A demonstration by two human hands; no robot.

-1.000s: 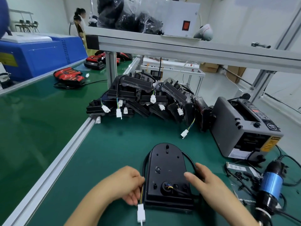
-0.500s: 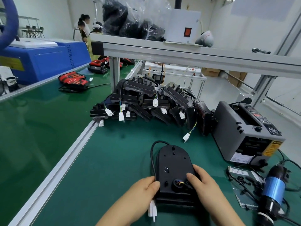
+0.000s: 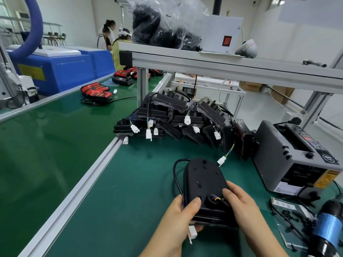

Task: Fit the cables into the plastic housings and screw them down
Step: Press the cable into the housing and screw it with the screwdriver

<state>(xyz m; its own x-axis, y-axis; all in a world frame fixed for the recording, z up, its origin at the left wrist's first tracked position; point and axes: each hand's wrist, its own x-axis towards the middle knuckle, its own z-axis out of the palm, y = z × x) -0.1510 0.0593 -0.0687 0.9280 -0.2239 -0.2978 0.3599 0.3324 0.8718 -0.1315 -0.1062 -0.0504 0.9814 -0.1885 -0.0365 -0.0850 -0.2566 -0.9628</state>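
A black plastic housing (image 3: 203, 180) lies on the green mat close in front of me. My left hand (image 3: 179, 216) grips its near left corner, thumb on top, fingers under the edge. My right hand (image 3: 241, 204) holds the near right side with the thumb beside a round hole where coloured wires (image 3: 216, 198) come out. A black cable (image 3: 176, 175) loops round the housing's left side. Its white connector (image 3: 192, 233) hangs below my left hand.
A pile of black housings (image 3: 178, 117) with white plugs lies behind. A grey tape dispenser (image 3: 295, 158) stands at right, an electric screwdriver (image 3: 326, 232) and small black screws (image 3: 289, 216) at the near right. An aluminium rail (image 3: 89, 175) borders the conveyor belt on the left.
The housing has been pulled nearer and lifted at its near end. My left hand moved from the cable onto the housing's corner; my right thumb slid towards the wire hole.
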